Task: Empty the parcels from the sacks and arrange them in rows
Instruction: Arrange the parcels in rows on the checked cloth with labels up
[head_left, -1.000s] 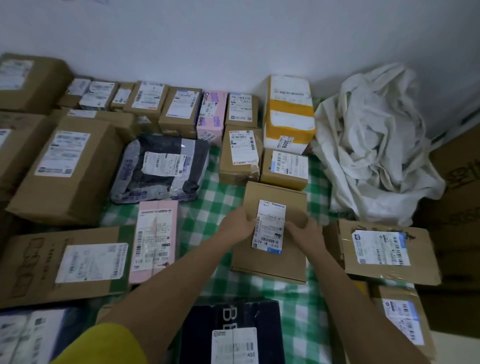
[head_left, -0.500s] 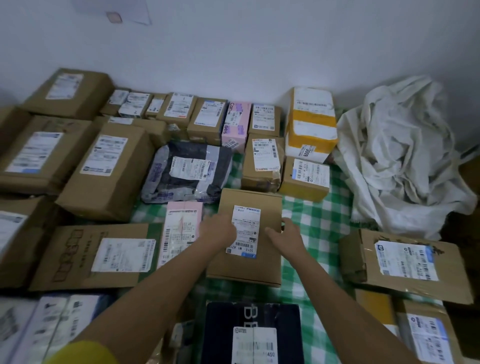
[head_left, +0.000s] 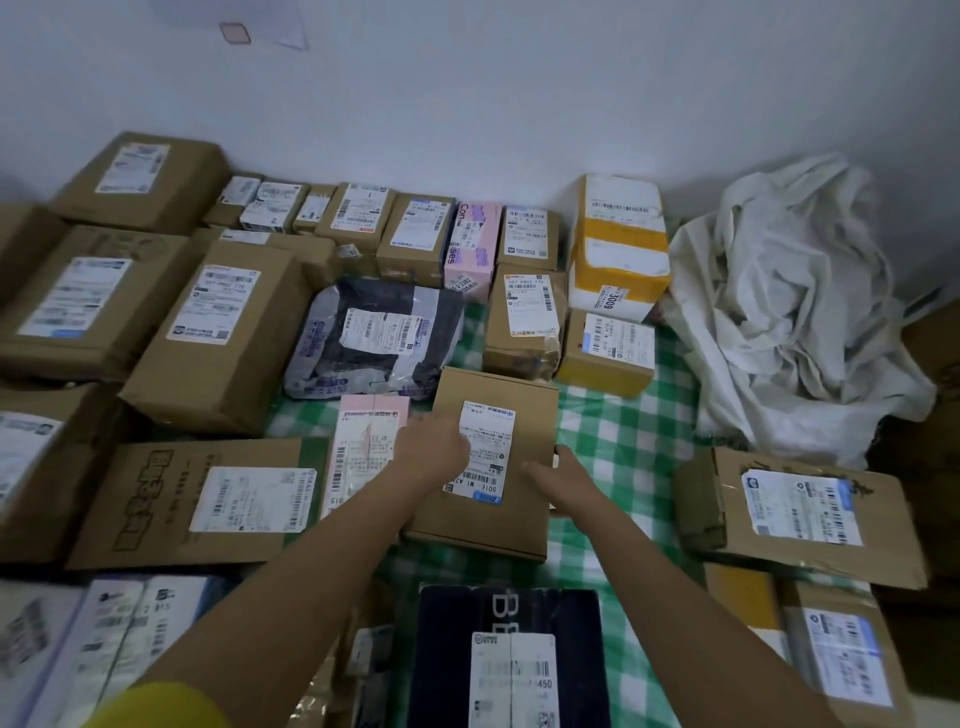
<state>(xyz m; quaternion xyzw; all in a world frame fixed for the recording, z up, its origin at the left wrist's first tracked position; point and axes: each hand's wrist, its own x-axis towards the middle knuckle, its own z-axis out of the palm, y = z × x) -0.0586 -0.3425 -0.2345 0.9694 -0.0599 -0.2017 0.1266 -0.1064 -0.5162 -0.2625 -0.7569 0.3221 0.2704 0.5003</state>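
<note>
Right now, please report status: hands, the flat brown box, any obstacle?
Both hands on flat brown box: left hand on top, right hand at right edge. Box flat on checked cloth. Pink parcel close on left.

one white sack (head_left: 795, 312), two pink parcels (head_left: 470, 244)

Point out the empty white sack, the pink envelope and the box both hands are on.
white sack (head_left: 795, 322), head view, crumpled middle.
pink envelope (head_left: 363, 447), head view, its label.
box (head_left: 498, 384), head view, bare top.
</note>
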